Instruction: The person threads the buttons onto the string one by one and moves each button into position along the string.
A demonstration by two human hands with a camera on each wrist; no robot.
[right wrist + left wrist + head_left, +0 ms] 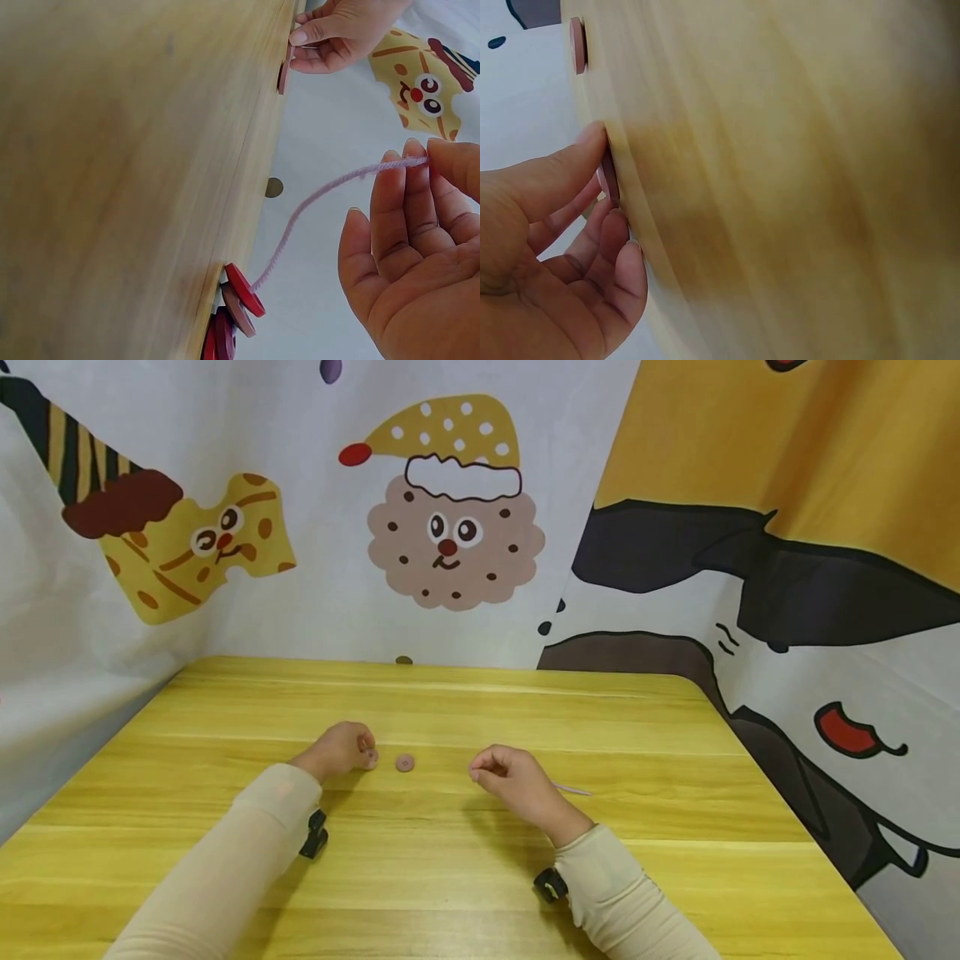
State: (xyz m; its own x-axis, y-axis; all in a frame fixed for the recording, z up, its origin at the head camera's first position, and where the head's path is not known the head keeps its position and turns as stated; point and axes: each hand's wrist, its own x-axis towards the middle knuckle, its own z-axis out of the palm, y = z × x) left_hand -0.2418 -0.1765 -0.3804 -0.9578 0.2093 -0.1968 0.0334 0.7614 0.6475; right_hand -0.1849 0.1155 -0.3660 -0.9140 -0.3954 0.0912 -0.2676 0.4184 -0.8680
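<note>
My left hand (339,753) pinches a dusty-pink button (608,178) by its edge, at the tabletop. A second button (405,763), brownish pink, lies flat on the table just right of that hand. My right hand (517,783) is above the table farther right and pinches the end of a pale pink yarn (306,201) between thumb and fingertips. The yarn curves down to a red button (244,291). Behind it, several buttons lean together, among them a brownish-pink one (238,309) and a dark purple one (224,334). In the head view my right hand hides them.
The wood-grain table (420,877) has rounded far corners. Behind it hangs a white curtain (315,618) with cartoon prints. A short pale strip (573,789) shows on the table beyond my right hand. Each sleeve carries a black wrist camera (551,885).
</note>
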